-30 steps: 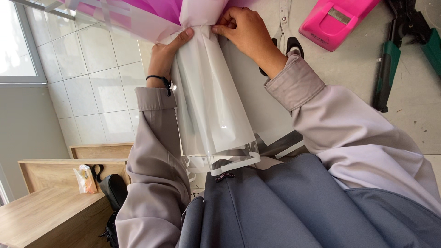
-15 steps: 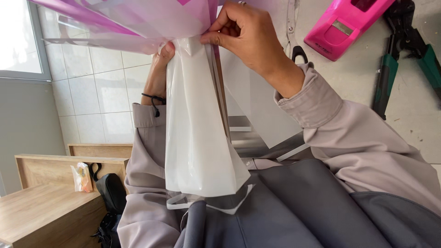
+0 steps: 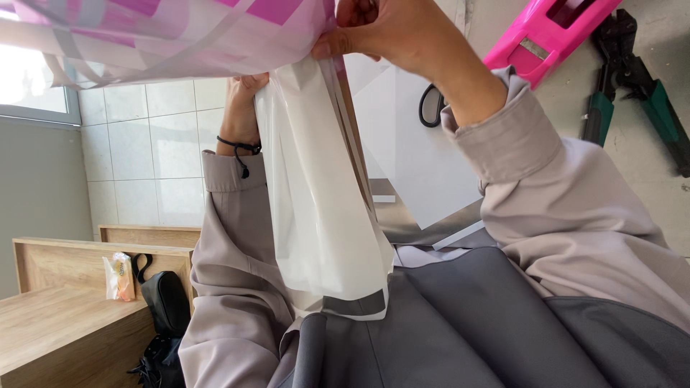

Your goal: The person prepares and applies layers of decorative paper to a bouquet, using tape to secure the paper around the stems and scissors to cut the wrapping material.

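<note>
My right hand (image 3: 381,29) pinches the gathered top of a white translucent wrap (image 3: 323,215) that hangs down like a cone over my lap. My left hand (image 3: 244,93), with a black band at the wrist, grips the same wrap from behind at its top; its fingers are mostly hidden by the sheet. A pink and clear patterned sheet (image 3: 144,36) spreads out above and to the left of both hands.
A pink tool (image 3: 553,32), green-handled cutters (image 3: 632,79), black scissors (image 3: 431,104) and a white sheet (image 3: 424,158) lie on the grey surface behind. A wooden bench (image 3: 65,323) holds a black bag (image 3: 165,302) and a snack packet (image 3: 118,276). A grey apron (image 3: 467,330) covers my lap.
The wrap has been gathered narrower and lifted closer to the camera. My right hand moved right and up along its top, and the pink sheet now fills more of the upper left.
</note>
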